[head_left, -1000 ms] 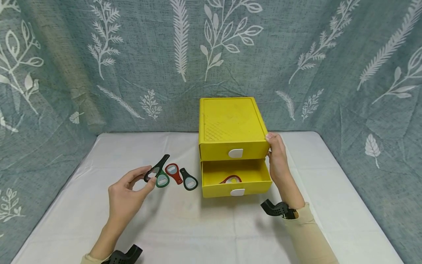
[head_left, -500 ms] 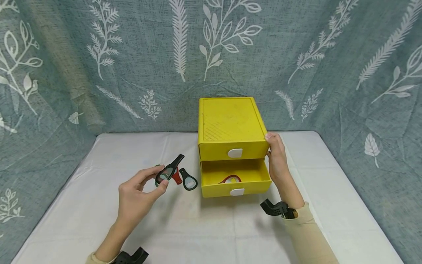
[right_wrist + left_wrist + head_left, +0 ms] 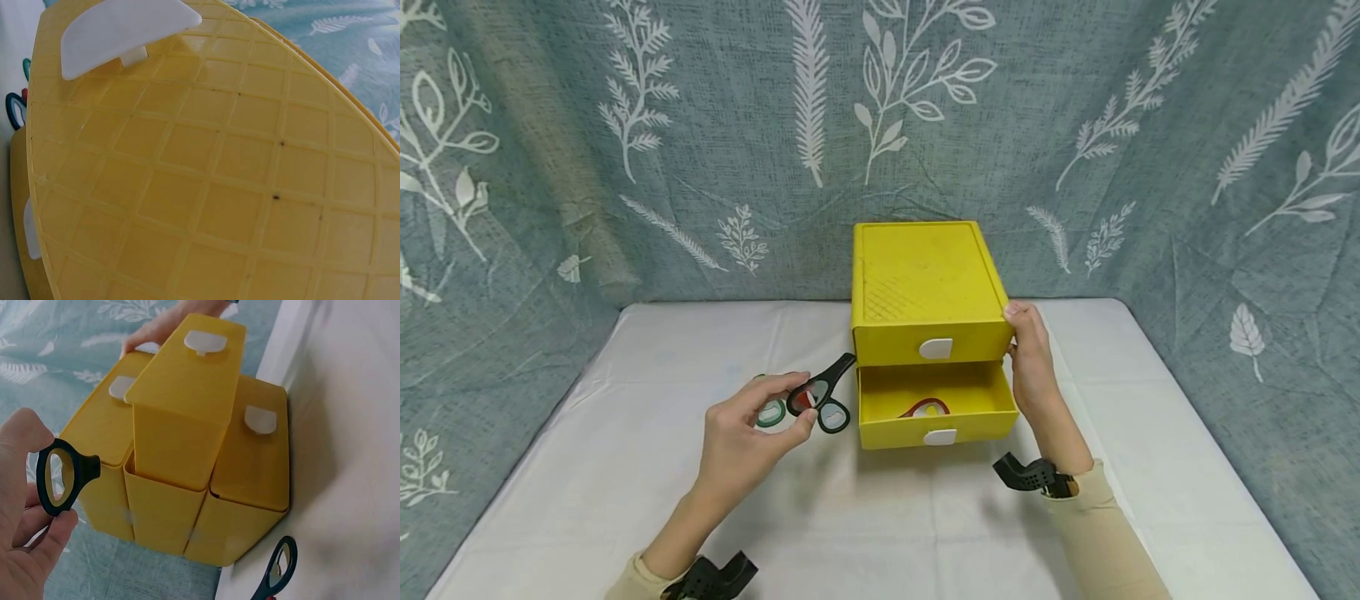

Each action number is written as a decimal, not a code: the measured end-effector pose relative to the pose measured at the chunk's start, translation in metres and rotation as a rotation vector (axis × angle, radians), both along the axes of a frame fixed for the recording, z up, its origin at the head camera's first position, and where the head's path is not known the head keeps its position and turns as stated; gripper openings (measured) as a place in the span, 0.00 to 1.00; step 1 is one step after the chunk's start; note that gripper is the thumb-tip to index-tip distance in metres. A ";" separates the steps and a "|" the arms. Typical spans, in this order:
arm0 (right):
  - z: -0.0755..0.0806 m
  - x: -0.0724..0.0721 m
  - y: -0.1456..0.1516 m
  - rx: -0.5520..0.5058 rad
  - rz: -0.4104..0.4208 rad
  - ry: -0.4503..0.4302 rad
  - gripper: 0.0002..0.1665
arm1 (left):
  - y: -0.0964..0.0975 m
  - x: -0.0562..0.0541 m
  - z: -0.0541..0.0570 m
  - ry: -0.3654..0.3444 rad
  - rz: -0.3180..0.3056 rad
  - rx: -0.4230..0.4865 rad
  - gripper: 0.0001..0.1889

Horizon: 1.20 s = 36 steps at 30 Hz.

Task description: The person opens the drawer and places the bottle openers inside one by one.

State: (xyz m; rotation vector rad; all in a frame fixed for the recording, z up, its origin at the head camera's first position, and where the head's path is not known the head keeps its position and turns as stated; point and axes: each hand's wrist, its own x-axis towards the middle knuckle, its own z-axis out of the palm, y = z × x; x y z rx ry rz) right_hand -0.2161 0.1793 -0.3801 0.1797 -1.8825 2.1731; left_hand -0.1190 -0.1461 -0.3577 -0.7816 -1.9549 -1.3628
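My left hand (image 3: 748,433) pinches a black-rimmed bottle opener (image 3: 835,373) between thumb and fingers, its handle pointing up and right beside the yellow drawer unit (image 3: 925,271). On the white cloth below lie a green bottle opener (image 3: 771,414) and a black bottle opener (image 3: 833,417). A red one is mostly hidden behind the held opener. One drawer (image 3: 887,433) is pulled out, the middle one in the left wrist view, with a red bottle opener (image 3: 910,410) inside. My right hand (image 3: 1032,367) rests against the unit's right side, fingertips at its top front corner.
White tabs mark the drawer fronts, such as the upper tab (image 3: 936,348). A patterned green-blue curtain (image 3: 737,150) hangs behind and beside the table (image 3: 925,525). Each wrist wears a black camera mount, like the right mount (image 3: 1033,477).
My left hand has moved right with the black bottle opener, from over the green opener to beside the drawer unit. The right hand and the open drawer stay where they were.
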 end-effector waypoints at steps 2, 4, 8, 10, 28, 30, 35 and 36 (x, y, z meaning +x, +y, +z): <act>0.000 0.000 0.000 0.000 0.000 0.003 0.15 | 0.000 0.000 0.000 0.013 0.013 -0.008 0.21; 0.000 0.000 0.000 0.001 0.000 0.005 0.15 | 0.000 0.001 -0.001 0.026 0.020 -0.016 0.20; 0.000 0.000 0.000 0.009 -0.001 -0.001 0.15 | 0.001 0.001 -0.002 0.046 0.013 -0.040 0.20; 0.000 0.000 0.000 0.009 -0.002 -0.004 0.15 | 0.003 0.000 -0.001 0.050 -0.004 -0.051 0.20; -0.001 -0.001 0.000 0.008 0.007 0.001 0.15 | 0.014 -0.024 -0.027 0.088 -0.084 -0.135 0.18; -0.001 -0.001 0.000 0.004 0.008 0.000 0.15 | 0.016 -0.026 -0.028 0.079 -0.085 -0.148 0.18; 0.000 -0.001 0.000 -0.002 0.009 -0.003 0.14 | 0.021 -0.028 -0.029 0.069 -0.100 -0.169 0.18; 0.000 -0.001 0.000 -0.004 0.009 -0.002 0.14 | 0.022 -0.028 -0.029 0.068 -0.111 -0.169 0.19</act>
